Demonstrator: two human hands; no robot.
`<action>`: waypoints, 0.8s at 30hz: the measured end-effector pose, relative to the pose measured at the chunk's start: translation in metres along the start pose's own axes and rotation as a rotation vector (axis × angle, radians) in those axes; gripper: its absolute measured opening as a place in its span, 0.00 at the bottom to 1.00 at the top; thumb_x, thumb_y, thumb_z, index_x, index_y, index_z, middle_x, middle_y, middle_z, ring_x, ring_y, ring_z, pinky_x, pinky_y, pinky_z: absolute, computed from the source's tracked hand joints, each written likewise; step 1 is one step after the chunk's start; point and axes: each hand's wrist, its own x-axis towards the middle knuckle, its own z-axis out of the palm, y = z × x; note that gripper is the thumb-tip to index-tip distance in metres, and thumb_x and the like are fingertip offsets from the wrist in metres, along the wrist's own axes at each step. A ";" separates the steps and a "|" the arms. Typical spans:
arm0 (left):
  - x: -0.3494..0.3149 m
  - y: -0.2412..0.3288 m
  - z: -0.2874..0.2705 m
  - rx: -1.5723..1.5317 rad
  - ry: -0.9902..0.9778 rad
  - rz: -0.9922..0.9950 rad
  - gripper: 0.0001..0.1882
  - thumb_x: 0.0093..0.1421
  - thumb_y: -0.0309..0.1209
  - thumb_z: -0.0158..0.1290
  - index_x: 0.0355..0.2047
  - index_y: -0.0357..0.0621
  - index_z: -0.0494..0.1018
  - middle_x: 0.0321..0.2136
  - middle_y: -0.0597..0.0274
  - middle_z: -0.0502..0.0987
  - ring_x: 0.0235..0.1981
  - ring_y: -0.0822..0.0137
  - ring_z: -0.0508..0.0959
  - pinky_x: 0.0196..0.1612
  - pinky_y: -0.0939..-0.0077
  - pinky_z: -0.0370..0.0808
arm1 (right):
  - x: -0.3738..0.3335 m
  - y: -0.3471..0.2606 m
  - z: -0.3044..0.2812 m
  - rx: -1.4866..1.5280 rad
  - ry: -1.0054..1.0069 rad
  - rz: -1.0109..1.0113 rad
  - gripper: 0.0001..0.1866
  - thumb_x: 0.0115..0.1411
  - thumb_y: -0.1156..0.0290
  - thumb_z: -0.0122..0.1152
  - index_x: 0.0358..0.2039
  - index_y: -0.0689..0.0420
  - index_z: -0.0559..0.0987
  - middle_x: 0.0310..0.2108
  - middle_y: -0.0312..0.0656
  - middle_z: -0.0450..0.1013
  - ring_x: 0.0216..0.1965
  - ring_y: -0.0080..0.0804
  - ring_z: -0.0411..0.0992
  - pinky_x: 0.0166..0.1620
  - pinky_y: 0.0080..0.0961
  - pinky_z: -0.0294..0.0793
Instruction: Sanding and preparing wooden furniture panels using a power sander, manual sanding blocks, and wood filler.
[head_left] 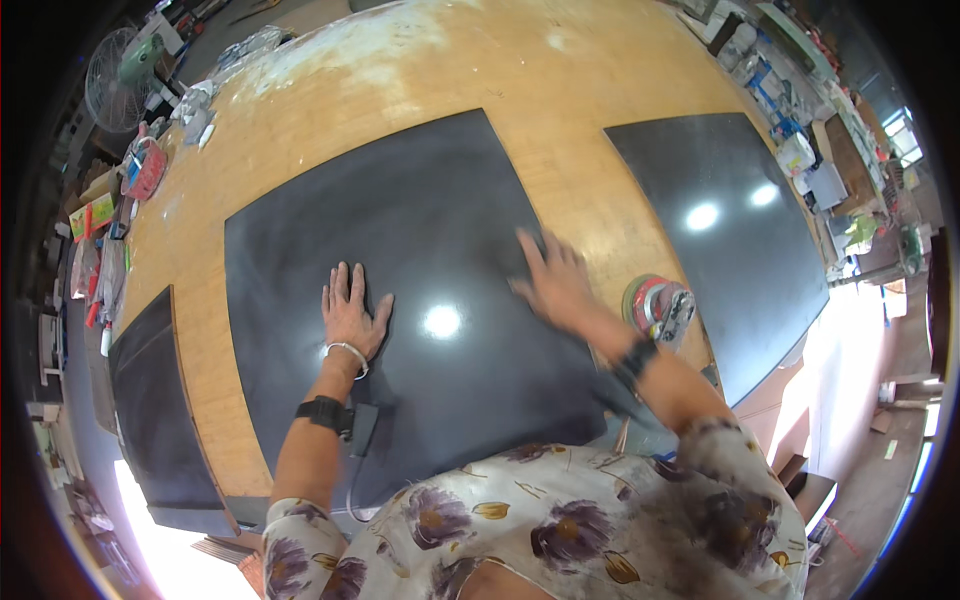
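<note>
A large, dark, glossy panel (400,200) lies flat on the wooden table in front of me, with a bright light reflected near its middle. My left hand (350,318) rests on the panel, fingers spread and holding nothing. Over the panel's right edge is my right hand (556,282), slightly blurred, its fingers apart and nothing in them. Just beyond that hand, a round red-and-grey sander (660,306) sits on the table between two panels. I wear a pale bracelet on the left wrist and a dark band on each wrist.
More dark panels lie at the right (725,220) and at the left (155,400) of the wooden table (570,80). A fan (125,75), a red basket (146,168) and assorted clutter line the far left side. Tools and boxes crowd the right side.
</note>
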 end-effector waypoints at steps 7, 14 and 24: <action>0.002 -0.004 0.001 0.067 -0.039 0.163 0.36 0.58 0.48 0.44 0.61 0.40 0.52 0.63 0.45 0.47 0.65 0.52 0.44 0.66 0.60 0.41 | -0.018 0.011 -0.002 -0.106 -0.034 -0.073 0.42 0.52 0.54 0.61 0.62 0.55 0.52 0.56 0.62 0.53 0.52 0.57 0.59 0.50 0.50 0.60; 0.001 -0.003 -0.005 -0.020 -0.071 0.141 0.36 0.55 0.47 0.49 0.60 0.42 0.55 0.62 0.45 0.49 0.65 0.50 0.46 0.66 0.56 0.43 | 0.249 0.018 -0.001 -0.085 -0.061 0.124 0.39 0.57 0.50 0.53 0.63 0.52 0.50 0.59 0.57 0.53 0.57 0.54 0.56 0.54 0.51 0.58; 0.001 -0.006 -0.004 -0.063 -0.063 0.126 0.34 0.54 0.46 0.50 0.59 0.44 0.57 0.62 0.46 0.50 0.64 0.49 0.48 0.65 0.56 0.42 | 0.286 -0.024 0.033 0.033 0.058 0.030 0.39 0.53 0.48 0.55 0.59 0.57 0.57 0.59 0.55 0.56 0.59 0.51 0.55 0.55 0.58 0.52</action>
